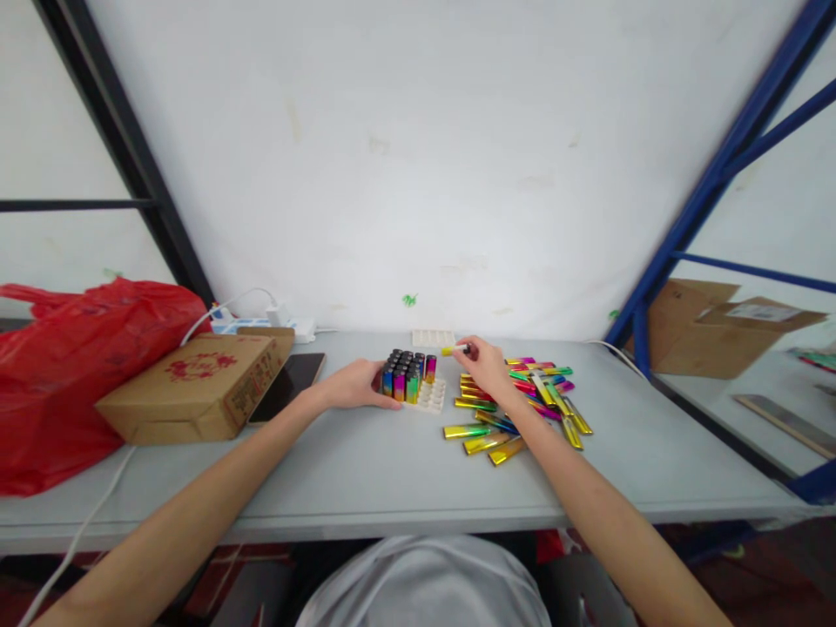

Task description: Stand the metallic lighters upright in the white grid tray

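A white wall [418, 174] stands behind a grey table [366, 470], which carries all the items handled. A red plastic bag [131, 348] is at the far left; a cardboard carton [692, 331] with raised flaps is at the far right, beyond a blue frame [709, 187]. A closed cardboard box [183, 392] sits beside the bag, next to a dark flat panel [293, 379]. Right of centre lies a loose pile of glossy multicoloured sticks [545, 392], partly covered by the right forearm. The left hand [359, 383] is clamped around the left side of a pale compartmented tray [432, 396], thumb in front. Upright black-topped cylinders [405, 370] occupy its left portion; bare compartments show at its right. A second pale tray [434, 337] rests near the wall. The right hand [483, 359], fingertips pinched together, grips a small yellow-ended piece [448, 351] above the table, between tray and pile.
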Action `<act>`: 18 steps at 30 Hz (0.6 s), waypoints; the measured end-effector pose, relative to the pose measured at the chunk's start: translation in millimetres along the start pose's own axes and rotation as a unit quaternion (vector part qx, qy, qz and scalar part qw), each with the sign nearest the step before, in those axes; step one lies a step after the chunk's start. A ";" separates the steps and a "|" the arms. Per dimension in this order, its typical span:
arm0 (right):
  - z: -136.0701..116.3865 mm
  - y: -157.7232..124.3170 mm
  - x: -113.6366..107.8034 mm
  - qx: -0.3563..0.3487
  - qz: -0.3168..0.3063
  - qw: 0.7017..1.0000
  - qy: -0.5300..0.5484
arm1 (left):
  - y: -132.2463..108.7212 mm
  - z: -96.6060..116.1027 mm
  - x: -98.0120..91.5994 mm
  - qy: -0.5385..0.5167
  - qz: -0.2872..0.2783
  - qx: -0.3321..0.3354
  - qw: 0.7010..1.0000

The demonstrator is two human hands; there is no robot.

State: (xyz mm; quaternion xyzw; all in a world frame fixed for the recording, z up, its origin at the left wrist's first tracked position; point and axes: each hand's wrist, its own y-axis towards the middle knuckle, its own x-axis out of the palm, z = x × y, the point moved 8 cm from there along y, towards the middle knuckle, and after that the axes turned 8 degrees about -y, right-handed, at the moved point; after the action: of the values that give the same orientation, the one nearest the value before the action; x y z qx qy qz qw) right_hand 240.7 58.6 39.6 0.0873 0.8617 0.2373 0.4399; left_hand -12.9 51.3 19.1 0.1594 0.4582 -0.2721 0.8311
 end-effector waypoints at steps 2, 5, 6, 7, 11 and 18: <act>1.6 1.0 0.0 0.020 0.009 0.996 0.087 | 1.1 -1.2 -0.2 0.011 0.014 -0.011 1.000; -0.4 -0.3 8.1 0.055 -0.007 0.973 0.222 | 2.4 -1.3 0.1 0.023 0.027 -0.019 0.999; -2.4 -1.5 12.7 0.068 -0.023 0.961 0.266 | 2.6 -1.1 0.3 0.023 0.029 -0.019 0.999; -5.1 -3.1 17.9 0.080 -0.044 0.948 0.306 | 2.7 -1.1 0.5 0.023 0.030 -0.021 0.999; -20.4 -10.1 32.1 0.091 -0.121 0.907 0.392 | 2.2 -0.6 0.3 0.016 0.033 -0.023 0.999; -23.2 -17.0 35.7 0.140 -0.143 0.889 0.412 | 1.2 1.5 -0.8 0.012 0.030 -0.023 0.999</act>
State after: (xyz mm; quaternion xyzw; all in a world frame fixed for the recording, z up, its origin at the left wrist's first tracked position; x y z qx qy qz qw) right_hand 201.8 49.0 17.4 -0.0819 0.9930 0.0629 0.0574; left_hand -11.5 51.7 20.6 0.1578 0.4691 -0.2343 0.8368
